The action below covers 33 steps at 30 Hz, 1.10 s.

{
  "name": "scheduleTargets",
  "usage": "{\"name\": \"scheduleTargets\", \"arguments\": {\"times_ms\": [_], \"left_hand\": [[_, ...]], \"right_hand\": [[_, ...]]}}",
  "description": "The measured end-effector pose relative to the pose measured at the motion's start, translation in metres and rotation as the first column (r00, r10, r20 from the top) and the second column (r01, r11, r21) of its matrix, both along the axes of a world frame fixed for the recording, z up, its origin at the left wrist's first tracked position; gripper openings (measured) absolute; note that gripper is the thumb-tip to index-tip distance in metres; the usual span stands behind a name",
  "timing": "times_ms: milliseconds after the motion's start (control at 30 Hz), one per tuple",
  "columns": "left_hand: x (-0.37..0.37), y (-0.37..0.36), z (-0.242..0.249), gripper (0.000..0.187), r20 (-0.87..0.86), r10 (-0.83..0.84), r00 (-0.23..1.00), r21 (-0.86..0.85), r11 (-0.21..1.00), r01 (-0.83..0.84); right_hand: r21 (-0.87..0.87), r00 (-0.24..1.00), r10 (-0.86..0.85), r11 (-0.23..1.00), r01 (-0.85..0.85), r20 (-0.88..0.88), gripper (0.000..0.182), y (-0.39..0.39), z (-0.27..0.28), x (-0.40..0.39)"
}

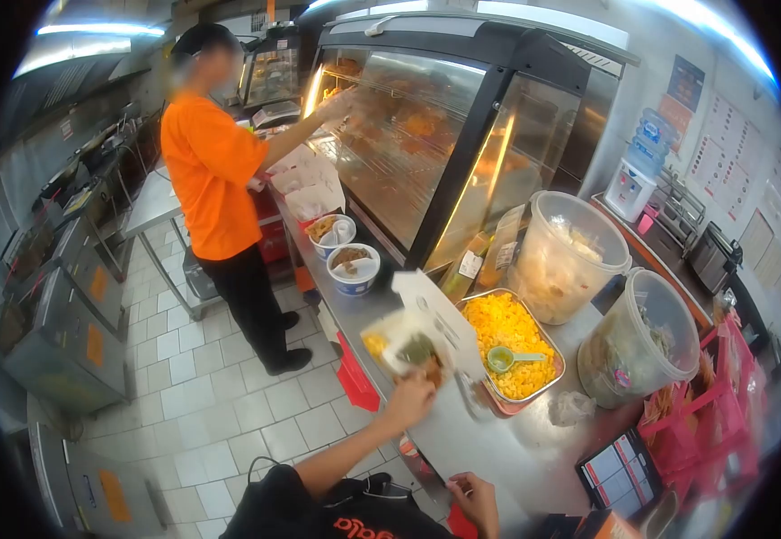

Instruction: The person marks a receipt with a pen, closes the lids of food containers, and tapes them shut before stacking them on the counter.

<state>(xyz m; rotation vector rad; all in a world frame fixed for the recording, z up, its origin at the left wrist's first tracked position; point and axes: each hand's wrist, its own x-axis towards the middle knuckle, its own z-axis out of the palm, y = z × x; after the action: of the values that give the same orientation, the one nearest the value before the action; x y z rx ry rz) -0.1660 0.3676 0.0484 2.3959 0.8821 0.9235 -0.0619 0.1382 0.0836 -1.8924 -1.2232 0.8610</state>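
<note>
The left hand [408, 395] grips an open food box [408, 346] from below, held above the edge of the steel counter [498, 449], near the tray of yellow food [509, 346]. The right hand [473, 499] is low near the body; whether it holds something I cannot tell. Keep the box level, so nothing spills.
</note>
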Motion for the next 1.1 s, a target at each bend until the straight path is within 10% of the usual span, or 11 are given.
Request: {"name": "scheduleTargets", "arguments": {"times_ms": [300,533,600,700,767,833,900,967,1033,1100], "left_hand": [[0.02,-0.144,0.041,0.052,0.241,-0.406,0.881,0.027,0.911,0.412],[0.016,-0.048,0.093,0.066,0.179,0.087,0.98,0.282,0.95,-0.136],[0.024,-0.024,0.067,0.056,0.166,-0.229,0.959,-0.096,0.964,0.247],[0.038,-0.01,0.091,0.04,-0.265,-0.379,0.887,-0.467,0.855,0.225],[0.046,0.012,0.076,0.031,-0.206,-0.529,0.823,-0.42,0.808,0.413],[0.058,0.017,0.062,0.024,-0.149,-0.654,0.742,-0.359,0.735,0.575],[0.071,0.007,0.055,0.022,0.637,-0.464,0.616,-0.608,0.189,0.771],[0.083,-0.019,0.044,0.019,0.686,-0.185,0.704,-0.669,0.223,0.709],[0.098,-0.053,0.037,0.017,0.673,0.113,0.731,-0.733,0.228,0.64],[0.107,-0.085,0.037,0.018,0.728,0.341,0.595,-0.669,0.546,0.505]], "right_hand": [[0.099,0.829,-0.519,0.832,0.546,-0.208,0.026,-0.023,-0.026,0.032],[0.433,0.547,-0.837,0.497,0.752,0.009,0.031,-0.042,0.006,0.058],[0.694,0.361,-0.901,0.421,0.584,0.243,0.031,-0.022,0.031,0.073],[0.754,0.047,-0.831,0.525,0.395,0.554,0.028,-0.017,0.065,0.099],[0.088,0.793,-0.589,0.808,0.583,0.156,0.028,-0.026,0.058,0.117],[0.043,0.874,-0.477,0.879,0.475,0.094,0.029,-0.029,0.047,0.125],[0.016,0.939,-0.342,0.94,0.342,0.034,0.032,-0.024,0.031,0.133],[0.553,0.871,-0.247,0.692,0.465,-0.424,0.029,-0.01,0.014,0.122],[0.487,0.733,-0.335,0.576,0.657,-0.592,0.022,0.013,0.007,0.101],[0.382,0.379,-0.6,0.13,0.915,-0.705,0.018,0.038,-0.01,0.081]]}}
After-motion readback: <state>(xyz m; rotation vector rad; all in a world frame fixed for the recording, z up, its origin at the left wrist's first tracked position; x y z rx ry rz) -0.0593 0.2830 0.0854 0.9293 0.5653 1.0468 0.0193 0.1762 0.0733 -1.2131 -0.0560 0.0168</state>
